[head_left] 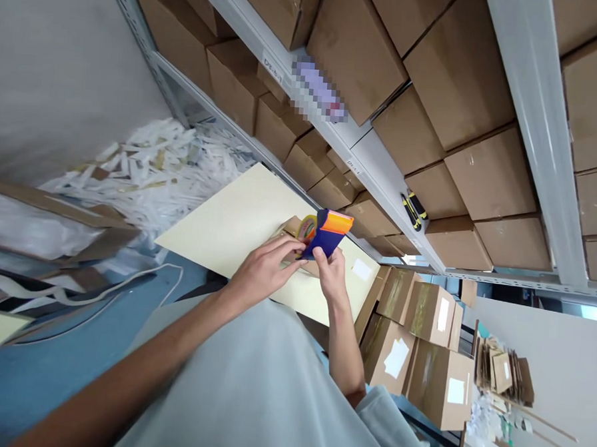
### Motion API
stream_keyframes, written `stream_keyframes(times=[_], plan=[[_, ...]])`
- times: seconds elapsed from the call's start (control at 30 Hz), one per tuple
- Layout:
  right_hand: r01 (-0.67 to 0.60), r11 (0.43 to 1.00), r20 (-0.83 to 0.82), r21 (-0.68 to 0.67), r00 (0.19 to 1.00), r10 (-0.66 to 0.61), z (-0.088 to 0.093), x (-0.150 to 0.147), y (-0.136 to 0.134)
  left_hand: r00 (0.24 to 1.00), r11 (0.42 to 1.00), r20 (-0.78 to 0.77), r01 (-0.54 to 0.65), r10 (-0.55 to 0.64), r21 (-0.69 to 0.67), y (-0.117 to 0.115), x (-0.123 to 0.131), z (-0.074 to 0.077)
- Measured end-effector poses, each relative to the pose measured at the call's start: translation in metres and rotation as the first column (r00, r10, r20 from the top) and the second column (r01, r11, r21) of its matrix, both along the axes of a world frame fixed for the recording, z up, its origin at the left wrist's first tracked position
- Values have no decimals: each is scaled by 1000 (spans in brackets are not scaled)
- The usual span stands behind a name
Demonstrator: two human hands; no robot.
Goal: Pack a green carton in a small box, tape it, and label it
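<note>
Gripping the blue-and-orange tape dispenser in your right hand, you have it over the pale tabletop, in front of a cardboard box. The fingers of your left hand are drawn narrow at the dispenser's lower edge, near the tape roll; I cannot tell whether they pinch anything.

I note bright, diffuse light, glare at the far right edge, carton labels washed out, wide-angle stretching towards the borders, and pixelation across the shelf beam.
</note>
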State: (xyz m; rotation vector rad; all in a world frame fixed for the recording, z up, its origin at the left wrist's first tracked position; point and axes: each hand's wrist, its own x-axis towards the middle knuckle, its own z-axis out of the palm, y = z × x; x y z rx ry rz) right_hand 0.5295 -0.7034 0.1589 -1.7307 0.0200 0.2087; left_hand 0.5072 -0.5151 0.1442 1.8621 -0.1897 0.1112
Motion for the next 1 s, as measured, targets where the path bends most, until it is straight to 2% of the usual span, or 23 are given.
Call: stream_keyframes(times=[0.13, 0.2, 0.3, 0.4, 0.57, 0.7, 0.87, 1.0], plan=[[-18, 999, -16, -51, 1000, 17, -7, -8, -7, 994, 990, 10, -104, 105, -92, 24, 15, 32], [-60, 994, -23, -88, 998, 59, -6, -15, -12, 991, 988, 15, -129, 131, -88, 34, 26, 50], [-126, 971, 4, -202, 992, 129, 0, -20, -23, 999, 998, 21, -43, 44, -49, 41, 44, 68], [-187, 926, 30, -329, 978, 208, 6, -22, -35, 998, 998, -27, 52, -53, -42, 42, 56, 73], [-226, 856, 112, -465, 944, 310, 12, -21, -54, 975, 984, -135, 167, -175, -67, 40, 63, 67], [-268, 790, 92, -552, 922, 377, 14, -19, -64, 970, 980, -144, 186, -195, -71, 35, 63, 60], [-351, 708, -58, -613, 913, 403, 9, -16, -70, 993, 998, -103, 52, -54, -23, 16, 49, 36], [-489, 617, -244, -617, 864, 441, 9, -16, -83, 975, 992, -203, -105, 89, -69, 6, 29, 5]])
